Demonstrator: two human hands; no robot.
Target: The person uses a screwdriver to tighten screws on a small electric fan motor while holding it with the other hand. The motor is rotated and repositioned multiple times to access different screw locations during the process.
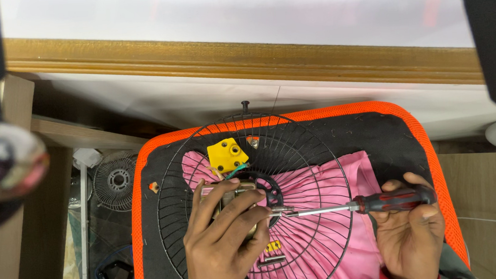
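Both hands work over the wire fan guard (296, 153): the left hand (223, 242) is clamped on the small motor (235, 196) at its hub, and the right hand (411, 227) grips a screwdriver (377, 202). Its tip could slip off the screw and jab the 2 nearest fingers (248, 216) if the motor twists.

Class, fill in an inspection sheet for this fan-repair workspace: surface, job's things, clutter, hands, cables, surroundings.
Surface: black pad with orange rim, pink cloth on it.
Job's things: wire fan guard; motor under the left hand; red-and-black screwdriver, tip at the motor.
Clutter: small metal pin on the cloth.
Hands: left hand grips the motor; right hand holds the screwdriver.
Cables: wires beside the yellow block.
Surroundings: second fan guard on the floor, wooden ledge.
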